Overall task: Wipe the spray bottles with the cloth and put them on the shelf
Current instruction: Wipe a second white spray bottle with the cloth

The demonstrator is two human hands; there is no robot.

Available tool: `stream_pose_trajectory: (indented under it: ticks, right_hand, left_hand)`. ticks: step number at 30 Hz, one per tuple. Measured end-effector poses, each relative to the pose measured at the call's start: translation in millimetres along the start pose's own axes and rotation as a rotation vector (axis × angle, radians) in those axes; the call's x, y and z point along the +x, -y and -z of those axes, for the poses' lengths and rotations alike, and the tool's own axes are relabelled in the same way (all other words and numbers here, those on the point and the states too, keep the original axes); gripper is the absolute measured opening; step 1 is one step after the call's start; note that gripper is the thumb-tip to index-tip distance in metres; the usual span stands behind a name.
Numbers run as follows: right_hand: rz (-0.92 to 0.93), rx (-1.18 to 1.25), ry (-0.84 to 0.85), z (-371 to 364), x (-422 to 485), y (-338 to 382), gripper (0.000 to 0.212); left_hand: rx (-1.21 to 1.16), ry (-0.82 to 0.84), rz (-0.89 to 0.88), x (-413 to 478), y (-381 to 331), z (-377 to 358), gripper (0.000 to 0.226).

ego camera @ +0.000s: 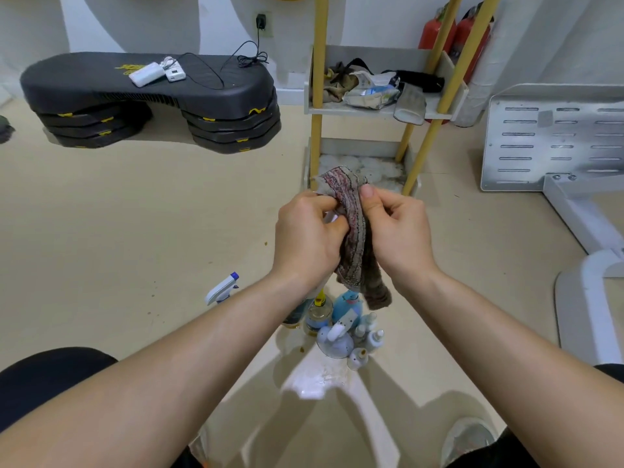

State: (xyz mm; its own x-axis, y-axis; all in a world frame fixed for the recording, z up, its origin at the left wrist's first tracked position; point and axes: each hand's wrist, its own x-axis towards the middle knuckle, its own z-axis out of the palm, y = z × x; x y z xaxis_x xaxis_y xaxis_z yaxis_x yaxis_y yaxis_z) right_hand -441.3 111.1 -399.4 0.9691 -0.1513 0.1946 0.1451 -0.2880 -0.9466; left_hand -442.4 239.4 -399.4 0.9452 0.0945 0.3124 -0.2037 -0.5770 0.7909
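Gripping a striped cloth [353,228] at frame centre, left hand [305,239] and right hand [400,236] both curl around it; spray bottles [337,327] cluster lower centre on the beige floor [135,214], shelf [337,110] upper right.

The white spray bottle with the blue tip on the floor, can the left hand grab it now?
Probably not yet. The left hand and right hand both grip the cloth. The floor round the white spray bottle looks bare, so a freed left hand could likely reach it.

Striped reddish-grey cloth [353,228] hangs above spray bottles [346,307] clustered on floor before shelf [337,110]
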Motion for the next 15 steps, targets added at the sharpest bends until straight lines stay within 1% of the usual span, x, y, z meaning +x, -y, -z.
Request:
stream_pose_trajectory:
  ticks: [1,4,5,6,7,8,9,11,12,13,15]
  right_hand:
    - [0.009,0.006,0.037,0.6,-0.3,0.2,0.031]
    - [0.081,-0.185,0.103,1.2,-1.2,2.5,0.017]
    - [0.097,-0.217,0.102,1.2,-0.8,4.8,0.017]
    - [0.102,-0.225,0.086,1.2,0.5,7.3,0.021]
    - [0.101,-0.220,0.055,2.2,2.4,10.5,0.026]
    - [0.096,-0.201,0.017,4.2,5.8,12.7,0.026]
    - [0.087,-0.165,-0.017,6.8,9.3,15.5,0.020]
    - [0.072,-0.086,-0.063,12.9,16.6,20.7,0.011]
    - [0.062,-0.048,-0.075,16.4,20.0,21.8,0.010]
    - [0.047,-0.020,-0.082,20.2,22.6,22.1,0.012]
    - [0.011,0.027,-0.086,26.8,27.4,21.1,0.015]
  left_hand:
    - [-0.005,-0.004,0.001,-0.6,1.5,0.0,0.046]
    - [0.010,-0.002,0.006,-3.0,5.1,0.8,0.047]
    - [0.022,-0.007,0.000,-2.9,5.2,0.8,0.048]
    - [0.037,-0.021,-0.005,-2.6,3.6,0.6,0.048]
    - [0.054,-0.040,-0.009,-1.9,0.7,0.6,0.044]
    - [0.062,-0.057,-0.012,-0.3,-2.3,0.6,0.036]
    - [0.047,-0.052,-0.016,1.8,-4.4,1.4,0.026]
    - [-0.138,0.008,0.017,4.9,-5.7,5.9,0.006]
    - [-0.245,0.048,0.047,5.7,-4.3,9.1,0.007]
    - [-0.304,0.082,0.060,6.3,-1.3,13.0,0.011]
    - [-0.285,0.177,0.088,7.8,6.8,19.5,0.012]
